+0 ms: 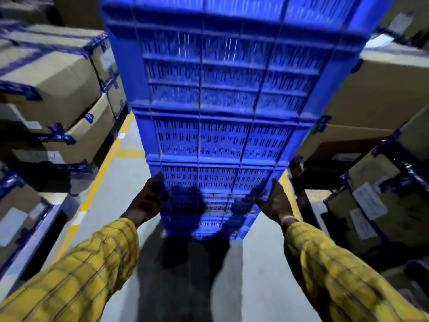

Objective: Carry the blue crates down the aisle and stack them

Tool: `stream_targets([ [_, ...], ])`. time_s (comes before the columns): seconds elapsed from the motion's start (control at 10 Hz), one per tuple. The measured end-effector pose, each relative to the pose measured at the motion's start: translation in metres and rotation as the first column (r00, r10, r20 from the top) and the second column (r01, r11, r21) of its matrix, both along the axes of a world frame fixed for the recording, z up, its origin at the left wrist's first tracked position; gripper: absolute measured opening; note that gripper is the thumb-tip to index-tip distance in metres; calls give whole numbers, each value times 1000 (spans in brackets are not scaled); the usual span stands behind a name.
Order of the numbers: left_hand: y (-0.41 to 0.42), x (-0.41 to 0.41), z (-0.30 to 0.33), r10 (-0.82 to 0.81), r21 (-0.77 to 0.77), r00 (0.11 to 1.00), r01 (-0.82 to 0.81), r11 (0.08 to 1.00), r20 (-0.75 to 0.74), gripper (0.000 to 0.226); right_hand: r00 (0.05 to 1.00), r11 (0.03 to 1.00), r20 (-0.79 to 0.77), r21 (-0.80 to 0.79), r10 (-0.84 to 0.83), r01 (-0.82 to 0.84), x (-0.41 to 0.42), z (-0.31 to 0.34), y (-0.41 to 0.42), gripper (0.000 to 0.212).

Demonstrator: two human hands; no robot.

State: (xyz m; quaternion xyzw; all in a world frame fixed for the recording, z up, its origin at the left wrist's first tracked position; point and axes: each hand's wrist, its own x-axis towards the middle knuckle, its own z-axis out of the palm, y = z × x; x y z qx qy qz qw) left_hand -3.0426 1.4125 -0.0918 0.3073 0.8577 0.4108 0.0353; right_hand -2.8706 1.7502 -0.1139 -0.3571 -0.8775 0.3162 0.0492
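Note:
A tall stack of blue slotted plastic crates [220, 101] fills the middle of the view and runs past the top edge. My left hand [148, 198] grips the left side of a low crate in the stack. My right hand [275, 202] grips its right side at the same height. Both arms wear yellow checked sleeves. The bottom crate [209, 224] sits close to the grey floor; whether it touches the floor I cannot tell. The view is blurred.
Cardboard boxes [53, 75] with blue tape stand stacked on the left, more boxes [380, 89] on racks on the right. A yellow floor line [102, 173] runs along the left of the narrow grey aisle [120, 189]. Dark shadows lie on the floor below the crates.

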Motion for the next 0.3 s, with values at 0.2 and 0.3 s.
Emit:
stream_targets([
  [0.2, -27, 8, 101, -70, -367, 940, -61, 928, -334, 82, 994, 918, 8, 382, 113, -107, 29, 134, -35, 109],
  [0.3, -29, 31, 162, -67, -296, 869, -94, 951, -491, 85, 988, 865, -86, 497, 126, -67, 42, 201, -46, 100],
])
